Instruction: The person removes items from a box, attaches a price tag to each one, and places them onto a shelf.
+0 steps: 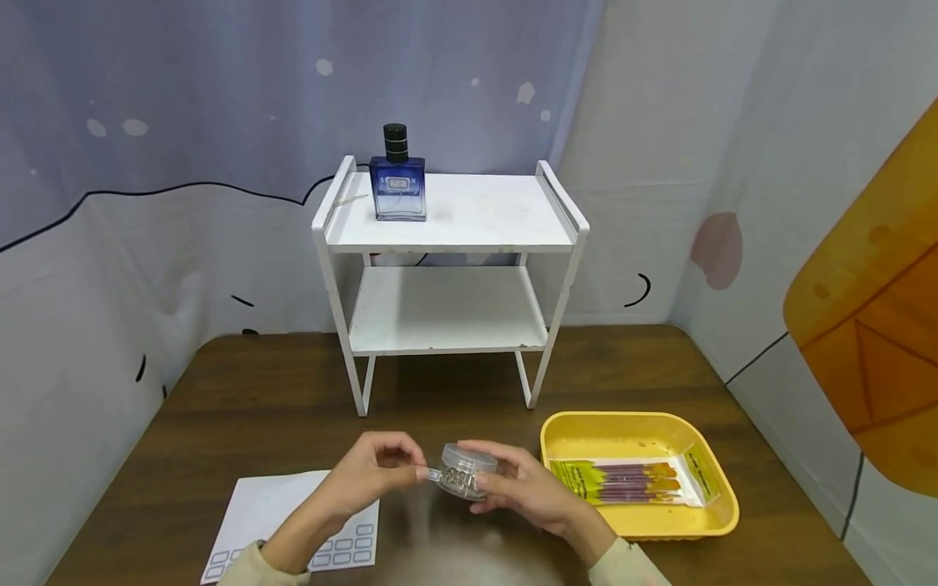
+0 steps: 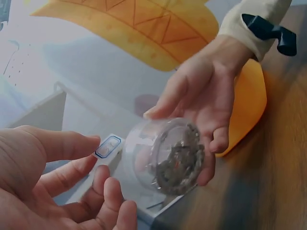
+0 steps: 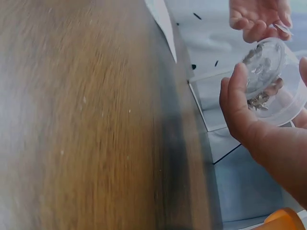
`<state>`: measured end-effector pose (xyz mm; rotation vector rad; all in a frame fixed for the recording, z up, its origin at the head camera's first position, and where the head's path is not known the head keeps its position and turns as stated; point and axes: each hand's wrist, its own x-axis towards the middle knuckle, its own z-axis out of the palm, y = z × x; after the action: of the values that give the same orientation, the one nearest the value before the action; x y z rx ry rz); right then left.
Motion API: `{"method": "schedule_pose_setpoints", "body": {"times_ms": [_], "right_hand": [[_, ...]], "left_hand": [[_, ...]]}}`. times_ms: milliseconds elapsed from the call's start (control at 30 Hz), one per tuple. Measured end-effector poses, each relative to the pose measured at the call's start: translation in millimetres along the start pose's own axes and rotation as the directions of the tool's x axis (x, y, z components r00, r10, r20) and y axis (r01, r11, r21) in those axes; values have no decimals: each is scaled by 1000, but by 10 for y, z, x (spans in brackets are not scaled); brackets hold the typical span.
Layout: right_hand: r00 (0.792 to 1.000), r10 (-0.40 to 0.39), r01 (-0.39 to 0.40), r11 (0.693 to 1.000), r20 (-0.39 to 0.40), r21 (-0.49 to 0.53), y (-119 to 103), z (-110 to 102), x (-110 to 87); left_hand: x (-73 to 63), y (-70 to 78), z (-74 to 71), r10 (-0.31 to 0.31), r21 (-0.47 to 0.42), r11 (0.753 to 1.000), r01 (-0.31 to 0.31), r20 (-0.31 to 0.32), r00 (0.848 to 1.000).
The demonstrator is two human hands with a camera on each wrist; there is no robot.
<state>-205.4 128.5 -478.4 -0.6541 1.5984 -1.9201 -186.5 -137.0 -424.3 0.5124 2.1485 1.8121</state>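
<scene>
My right hand (image 1: 523, 486) grips a small clear round jar (image 1: 465, 472), its fingers and thumb curled round the sides. Small silvery metal pieces lie inside the jar, too blurred to name. A small white label with a blue border (image 2: 108, 145) is pinched between the thumb and forefinger of my left hand (image 1: 381, 472). In the left wrist view the label is close beside the jar's lid end; whether they touch I cannot tell. At the lower left, a white sheet of blue-bordered labels (image 1: 343, 544) lies partly under my left forearm.
A yellow tray (image 1: 630, 521) at the right holds a packet of purple-handled brushes (image 1: 636, 482). Behind the hands stands a white two-tier shelf (image 1: 449, 309), with a blue perfume bottle (image 1: 398, 191) on its top tier. All stand on a brown wooden table (image 1: 183, 423).
</scene>
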Motion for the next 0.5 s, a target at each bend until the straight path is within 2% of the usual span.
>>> {"method": "schedule_pose_setpoints", "body": {"times_ms": [267,500], "right_hand": [[999,-17,9,988,50,152,-47,14,-16],[996,-61,44,976,72,213,-31,22,-24]], "left_hand": [[24,34,122,-51,-36,998,52,5,999],[43,37,169,-27,-50,998,28,9,1000]]}}
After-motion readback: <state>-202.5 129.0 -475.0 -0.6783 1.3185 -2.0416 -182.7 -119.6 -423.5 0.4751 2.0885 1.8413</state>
